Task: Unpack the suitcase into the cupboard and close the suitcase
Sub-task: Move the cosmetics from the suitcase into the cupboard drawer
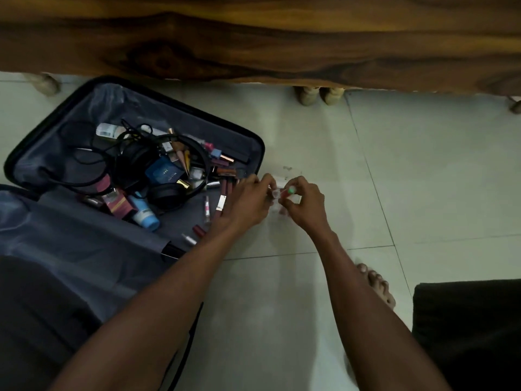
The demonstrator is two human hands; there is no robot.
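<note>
Suitcase [70, 176], black, hard-shelled and grey-lined, lay open on the pale tiled floor [423, 193], holding black headphones [158, 170], cables, lipstick tubes and a blue bottle [142, 211]. We judged these light, slippery items, best pinched mid-body. Left hand [248, 201] and right hand [301, 204] pinched one small red-and-green tube [286, 192] beside it.

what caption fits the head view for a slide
Both hands, left and right, handle small items over the floor beside the open suitcase of cosmetics and headphones.
</note>
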